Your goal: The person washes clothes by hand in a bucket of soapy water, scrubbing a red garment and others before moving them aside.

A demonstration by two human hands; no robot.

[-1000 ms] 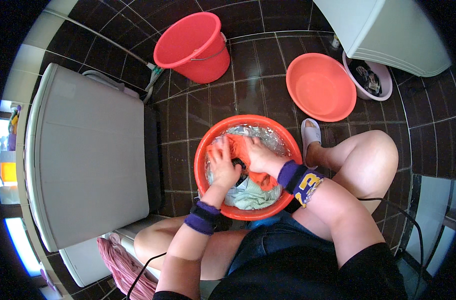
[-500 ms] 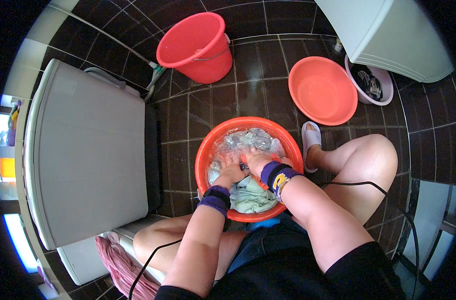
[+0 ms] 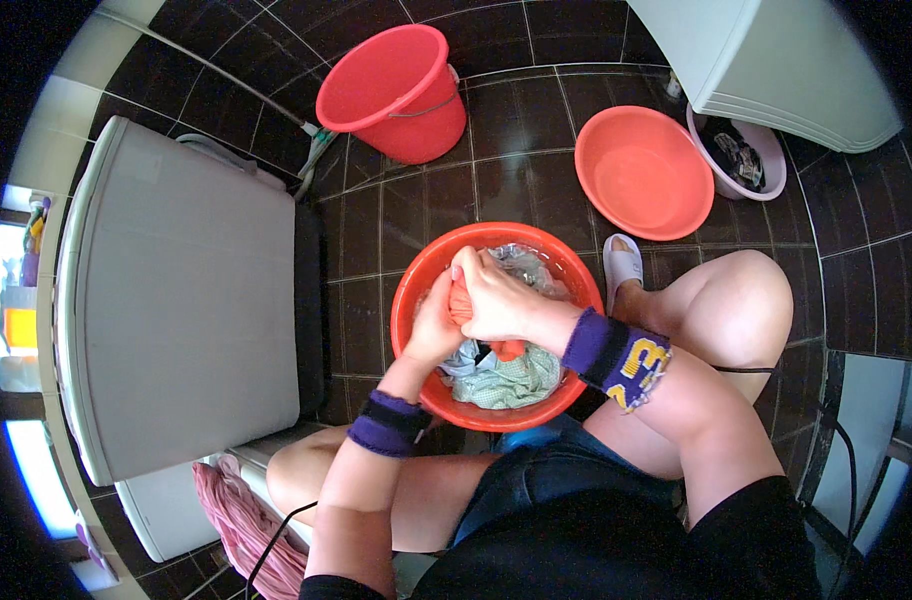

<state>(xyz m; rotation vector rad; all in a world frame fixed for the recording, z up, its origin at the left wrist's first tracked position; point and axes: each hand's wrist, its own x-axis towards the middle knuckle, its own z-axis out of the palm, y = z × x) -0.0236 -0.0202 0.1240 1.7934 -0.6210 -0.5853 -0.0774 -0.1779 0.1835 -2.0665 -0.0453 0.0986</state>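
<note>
An orange cloth [image 3: 460, 300] is bunched between my two hands above a red-orange basin [image 3: 401, 320]. My left hand [image 3: 434, 325] grips it from the left, fingers closed. From the right, my right hand [image 3: 500, 297] wraps around the same bundle. A lower end of the cloth hangs down toward the other laundry. Beneath lie a pale green checked garment [image 3: 516, 382] at the near side and light grey, wet-looking fabric [image 3: 526, 265] at the far side. Part of the basin's contents is hidden by my hands. Purple and black bands circle both wrists.
Beyond the basin stand a red bucket [image 3: 416, 130], a shallow orange basin [image 3: 641, 175] and a pale tub [image 3: 766, 170] holding dark cloth. A large white appliance [image 3: 186, 300] flanks the left; a white cabinet-like unit [image 3: 796, 80] is far right. Pink fabric [image 3: 241, 530] hangs near left.
Both hands have risen from the wet laundry, bringing up the orange cloth, which is now squeezed between them. My forearms have shifted apart at the wrists.
</note>
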